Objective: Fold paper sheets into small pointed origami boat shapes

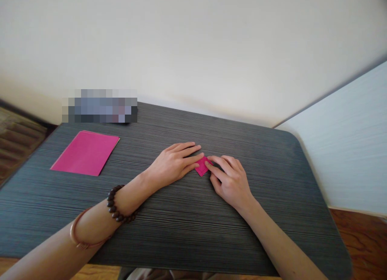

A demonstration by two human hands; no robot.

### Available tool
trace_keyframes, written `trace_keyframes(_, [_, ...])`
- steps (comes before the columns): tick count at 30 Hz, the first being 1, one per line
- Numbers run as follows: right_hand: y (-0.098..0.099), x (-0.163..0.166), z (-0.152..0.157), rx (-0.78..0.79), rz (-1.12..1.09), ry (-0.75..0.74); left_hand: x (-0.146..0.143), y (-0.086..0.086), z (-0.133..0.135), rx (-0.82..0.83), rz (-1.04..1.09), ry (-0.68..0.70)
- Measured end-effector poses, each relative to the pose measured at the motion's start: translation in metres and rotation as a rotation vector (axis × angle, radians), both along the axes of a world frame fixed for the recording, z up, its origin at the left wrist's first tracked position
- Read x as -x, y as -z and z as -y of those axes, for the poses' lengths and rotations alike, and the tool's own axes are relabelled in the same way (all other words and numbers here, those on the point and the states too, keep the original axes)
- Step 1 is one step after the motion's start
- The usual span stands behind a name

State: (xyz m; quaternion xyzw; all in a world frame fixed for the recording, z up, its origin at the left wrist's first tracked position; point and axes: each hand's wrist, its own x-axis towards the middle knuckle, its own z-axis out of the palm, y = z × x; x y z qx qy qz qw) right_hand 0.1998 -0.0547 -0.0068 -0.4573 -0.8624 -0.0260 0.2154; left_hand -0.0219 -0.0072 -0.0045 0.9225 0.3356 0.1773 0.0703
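- Pale wall fills the background, with a light blue panel (pixel 347 151) at 3 o'clock and wood floor showing at the lower corners.
- Dark striped worktop (pixel 181 231) has rounded corners; its far edge runs along the wall and its right edge curves down past 4 o'clock.
- Open surface lies all around the hands: bare worktop toward 6 o'clock, toward 3 o'clock, and between the hands and the far edge.
- Left hand (pixel 173 163) reaches in from 8 o'clock, palm down and flat, fingers stretched toward 3 o'clock, fingertips pressing on the folded pink paper (pixel 202 167).
- Left forearm carries a dark bead bracelet (pixel 116 205) at the wrist and a thin copper-coloured bangle (pixel 80 235) further up the arm.
- Right hand (pixel 231 181) comes in from 5 o'clock, fingers curled, with the index fingertip and thumb at the paper's right edge; its grip looks pinched on the paper, though the contact is partly hidden.
- Left grip is released: the hand lies flat and only presses down.
- Folded pink paper sits on the worktop near the centre, small and diamond-shaped, between the two hands and touching both.
- Flat pink paper stack (pixel 86 153) lies at 10 o'clock, well apart from the hands, near the left edge.
- Blurred patch (pixel 99 106) sits at the far left edge, beyond the stack; what it covers cannot be told.
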Motion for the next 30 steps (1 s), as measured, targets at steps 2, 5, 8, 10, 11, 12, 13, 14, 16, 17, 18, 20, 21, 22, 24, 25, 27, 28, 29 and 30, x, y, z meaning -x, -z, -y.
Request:
trace_keyframes(2, [-0.0004,-0.0003,0.0,-0.022,0.011,-0.025,-0.0001,0.0016,0.0004,-0.012,-0.001,-0.008])
trace_keyframes(5, [-0.0009,-0.0012,0.0009,-0.037,0.038,-0.049,0.0002,0.003,0.0017,-0.022,0.01,-0.025])
trace_keyframes(8, [-0.001,-0.0026,0.0024,-0.038,0.076,-0.061,0.0014,0.0025,0.0032,-0.004,-0.013,-0.043])
trace_keyframes(10, [-0.001,-0.0035,0.0033,-0.031,0.098,-0.065,0.0028,0.0016,0.0036,0.027,-0.016,-0.047])
trace_keyframes(11, [-0.001,-0.0038,0.0037,-0.027,0.107,-0.066,0.0035,0.0012,0.0035,0.047,-0.012,-0.047])
trace_keyframes(12, [-0.001,-0.004,0.004,-0.025,0.114,-0.067,0.0042,0.001,0.0033,0.065,-0.004,-0.049])
trace_keyframes(13, [-0.0009,-0.0041,0.0042,-0.024,0.118,-0.069,0.0046,0.0009,0.0029,0.078,0.008,-0.055])
trace_keyframes(14, [-0.0008,-0.0041,0.0043,-0.022,0.121,-0.07,0.0049,0.0011,0.0027,0.084,0.021,-0.064])
trace_keyframes(16, [-0.0005,-0.0038,0.0043,-0.019,0.124,-0.071,0.005,0.0017,0.0025,0.081,0.053,-0.082])
trace_keyframes(17, [-0.0002,-0.0035,0.0042,-0.017,0.126,-0.07,0.0049,0.002,0.0027,0.072,0.074,-0.088])
trace_keyframes(18, [0.0,-0.0032,0.0041,-0.014,0.129,-0.069,0.0049,0.0022,0.0031,0.061,0.094,-0.091])
trace_keyframes(20, [0.0002,-0.0028,0.0039,-0.012,0.136,-0.066,0.005,0.002,0.0042,0.043,0.118,-0.084])
trace_keyframes(21, [0.0001,-0.0027,0.0038,-0.013,0.139,-0.065,0.0052,0.0017,0.0048,0.035,0.122,-0.08])
trace_keyframes(22, [-0.0001,-0.0026,0.0037,-0.014,0.14,-0.067,0.0055,0.0013,0.0054,0.031,0.122,-0.08])
trace_keyframes(24, [-0.0011,-0.0026,0.0034,-0.016,0.141,-0.071,0.006,0.0004,0.0059,0.039,0.127,-0.09])
trace_keyframes(25, [-0.0017,-0.0027,0.0031,-0.015,0.14,-0.077,0.0062,0.0,0.0058,0.052,0.137,-0.102])
trace_keyframes(27, [-0.0029,-0.0028,0.0023,-0.013,0.134,-0.088,0.0064,-0.0008,0.0052,0.088,0.164,-0.127])
trace_keyframes(28, [-0.0033,-0.0029,0.0018,-0.01,0.131,-0.092,0.0064,-0.0011,0.0047,0.106,0.178,-0.136])
trace_keyframes(29, [-0.0037,-0.0029,0.0013,-0.006,0.127,-0.094,0.0064,-0.0013,0.004,0.121,0.188,-0.142])
trace_keyframes(30, [-0.0039,-0.003,0.0009,-0.004,0.121,-0.095,0.0064,-0.0014,0.0033,0.131,0.196,-0.144])
